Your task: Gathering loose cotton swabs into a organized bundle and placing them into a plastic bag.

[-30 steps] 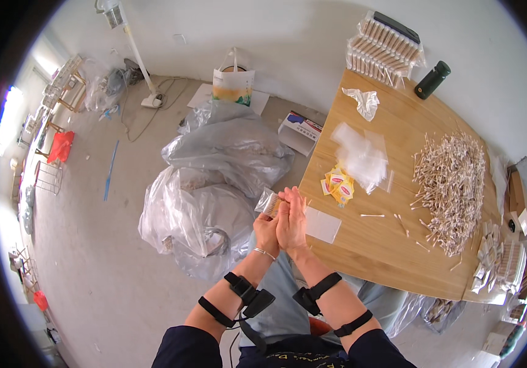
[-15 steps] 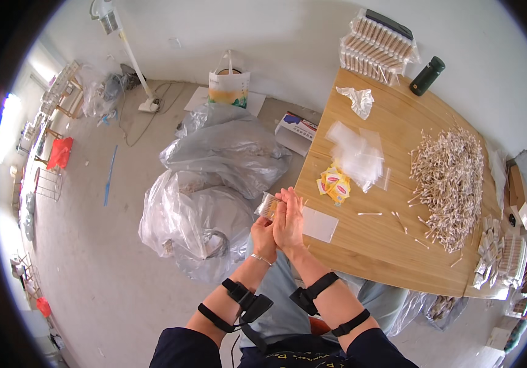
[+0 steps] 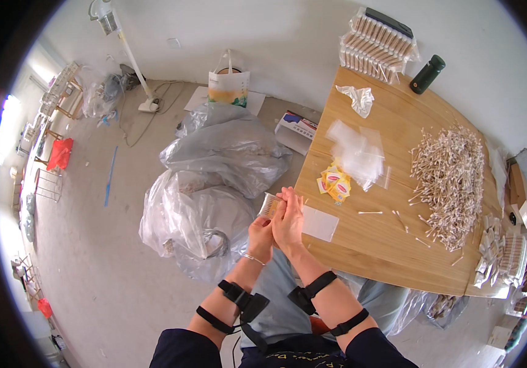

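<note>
Here we see the left hand [image 3: 260, 236] and right hand [image 3: 289, 221] pressed together around a small clear packet of cotton swabs [image 3: 269, 205] held just off the desk [image 3: 361, 245] edge, a flat clear bag [image 3: 320, 223] beside them, yellow sachets [image 3: 335, 183] and a swab heap [image 3: 450, 178] beyond.

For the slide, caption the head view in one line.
Both hands, left and right, hold a small clear packet of cotton swabs off the edge of a wooden table strewn with loose swabs.
</note>
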